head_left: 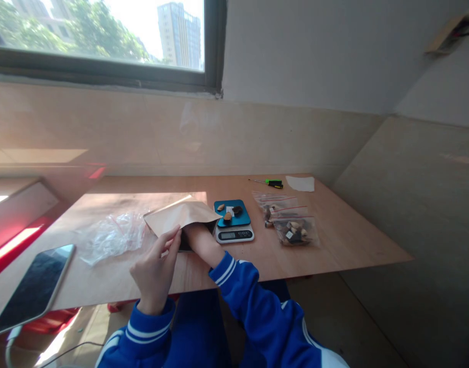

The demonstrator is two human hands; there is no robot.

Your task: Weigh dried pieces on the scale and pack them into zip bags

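Observation:
My left hand (158,266) pinches the near edge of a brown paper bag (177,212), which lies with its mouth toward me. Into that mouth reaches my right hand (202,240); its fingers are hidden inside, so I cannot see what they touch. Just right of the bag stands a kitchen scale (234,234) with a blue top and a small display. On its plate are a few brown pieces (227,217), a dark piece (237,210) and a small white label.
Right of the scale lie several zip bags (296,232) of brown and dark pieces. Behind them are a green-and-black screwdriver (273,182) and white paper (300,183). Crumpled clear plastic bags (114,235) lie left, near a phone (35,286) with a cable at the table's left edge.

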